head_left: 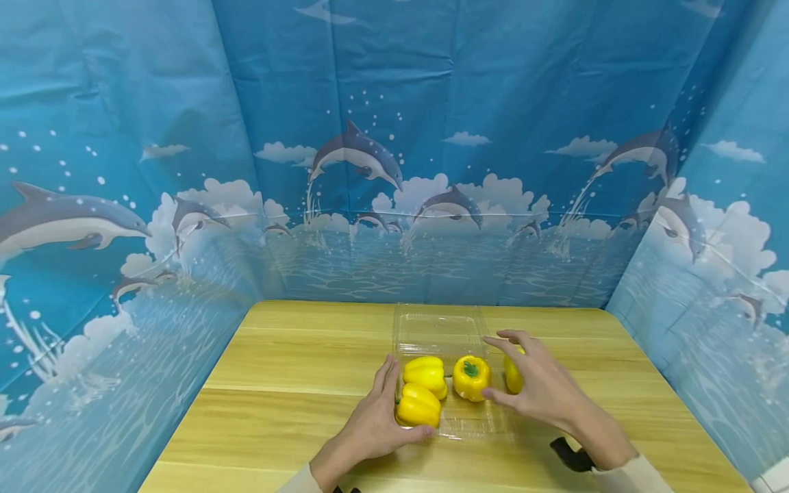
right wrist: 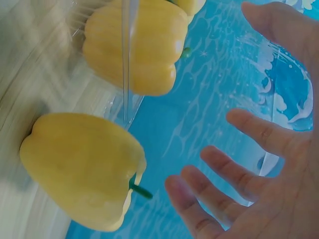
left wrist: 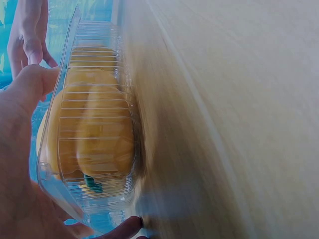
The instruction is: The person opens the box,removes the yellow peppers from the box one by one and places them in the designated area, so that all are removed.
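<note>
A clear plastic clamshell box stands on the table with its lid folded back. Two yellow bell peppers lie on their sides in its left half. A third yellow bell pepper sits in the right half, green stem up. My left hand rests at the box's front left corner, fingers along the left side and thumb by the front rim. My right hand hovers above the right side, fingers spread and holding nothing. Beneath it, another yellow bell pepper stands outside the box, partly hidden in the head view.
The wooden table extends on both sides of the box. A blue curtain printed with dolphins hangs behind the table and along its sides.
</note>
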Available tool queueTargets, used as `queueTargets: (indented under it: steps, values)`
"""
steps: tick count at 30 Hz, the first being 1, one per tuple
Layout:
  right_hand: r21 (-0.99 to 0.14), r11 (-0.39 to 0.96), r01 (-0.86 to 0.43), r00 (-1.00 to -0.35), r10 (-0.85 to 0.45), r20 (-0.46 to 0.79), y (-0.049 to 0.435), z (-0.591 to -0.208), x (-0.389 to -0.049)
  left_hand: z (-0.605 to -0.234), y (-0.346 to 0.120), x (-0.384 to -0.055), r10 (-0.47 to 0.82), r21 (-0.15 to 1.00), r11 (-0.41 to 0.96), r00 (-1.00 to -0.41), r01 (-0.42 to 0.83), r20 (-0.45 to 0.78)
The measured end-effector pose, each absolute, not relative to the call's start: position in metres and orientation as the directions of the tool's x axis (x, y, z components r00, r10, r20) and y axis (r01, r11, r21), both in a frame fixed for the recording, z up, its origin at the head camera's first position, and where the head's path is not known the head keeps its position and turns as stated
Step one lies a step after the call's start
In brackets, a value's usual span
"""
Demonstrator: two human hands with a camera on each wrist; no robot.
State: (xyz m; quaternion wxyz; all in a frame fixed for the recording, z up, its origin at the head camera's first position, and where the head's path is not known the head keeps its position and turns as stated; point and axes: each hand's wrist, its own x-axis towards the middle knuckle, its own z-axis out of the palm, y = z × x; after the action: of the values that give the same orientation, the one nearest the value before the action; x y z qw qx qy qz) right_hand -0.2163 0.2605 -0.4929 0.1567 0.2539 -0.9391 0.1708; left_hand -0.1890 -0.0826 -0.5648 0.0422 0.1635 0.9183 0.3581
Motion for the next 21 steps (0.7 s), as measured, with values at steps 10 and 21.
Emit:
queueTargets:
  steps: [10, 21]
  values:
    - [-0.285, 0.794, -0.537, -0.830, -0.438, 0.344, 0.248, -0.496, -0.218, -0.564, -0.082, -0.189, 0.337, 0.678, 0.683, -0.941, 0.273, 0.039]
    - [-0.305, 0.778, -0.549, -0.829, -0.461, 0.318, 0.236, -0.503, -0.218, -0.562, -0.082, -0.187, 0.336, 0.670, 0.689, -0.941, 0.276, 0.042]
